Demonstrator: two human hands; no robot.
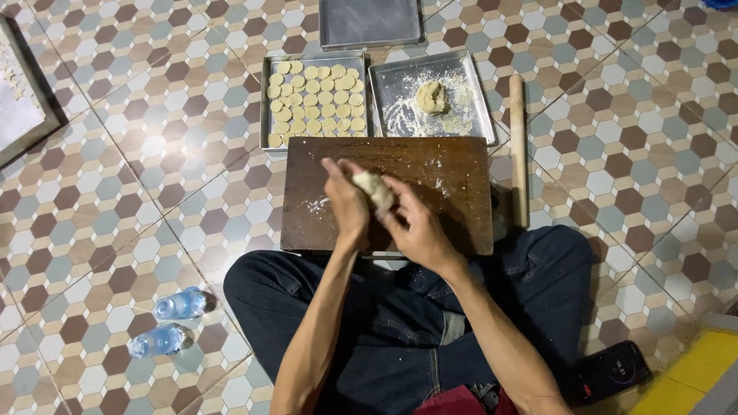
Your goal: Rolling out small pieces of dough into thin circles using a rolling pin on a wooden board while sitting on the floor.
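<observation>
I sit cross-legged on a tiled floor with a dark wooden board (453,192) in front of my knees. A pale lump of dough (374,189) is pressed between my left hand (344,201) and my right hand (415,224), just above the board. Both hands have their fingers closed around it. Beyond the board, a metal tray (265,107) holds several round dough discs (317,104). Next to it on the right, a floured tray (483,104) holds another dough lump (431,97).
A wooden rolling pin (519,150) lies on the floor right of the board. An empty metal tray (369,23) sits farther back. Two plastic water bottles (169,323) lie by my left knee. A dark phone (611,370) rests by my right leg.
</observation>
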